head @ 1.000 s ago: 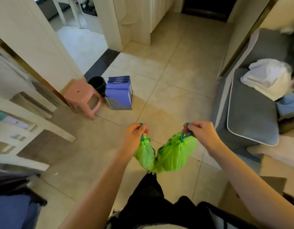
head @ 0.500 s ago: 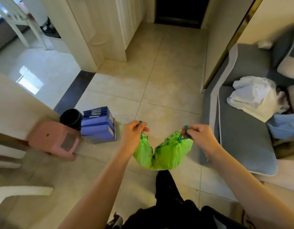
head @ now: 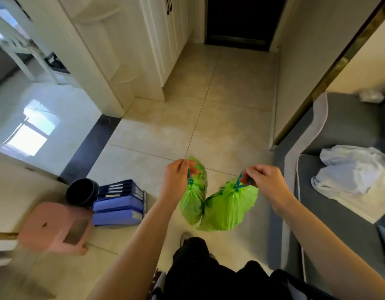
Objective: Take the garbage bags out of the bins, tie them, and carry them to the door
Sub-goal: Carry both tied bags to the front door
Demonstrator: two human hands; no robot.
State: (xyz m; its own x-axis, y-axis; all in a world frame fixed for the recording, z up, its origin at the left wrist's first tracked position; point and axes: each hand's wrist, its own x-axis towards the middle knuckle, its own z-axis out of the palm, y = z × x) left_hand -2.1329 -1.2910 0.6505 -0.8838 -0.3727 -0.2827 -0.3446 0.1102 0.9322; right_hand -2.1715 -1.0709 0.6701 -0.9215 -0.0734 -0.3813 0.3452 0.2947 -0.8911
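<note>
Bags: left hand (head: 176, 178) pinches the left green bag (head: 192, 202), right hand (head: 266, 182) the right green bag (head: 229, 210), by blue drawstrings, centre frame above the floor (head: 219, 118). Soft, apparently light; drawstring necks judged the proper hold.

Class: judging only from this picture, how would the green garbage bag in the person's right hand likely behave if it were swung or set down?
The green garbage bag looks floppy: its thin plastic is wrinkled and sags below the right hand. It probably swings easily, hanging only from the blue drawstring. Set down, it would likely slump, having no flat base.
</note>
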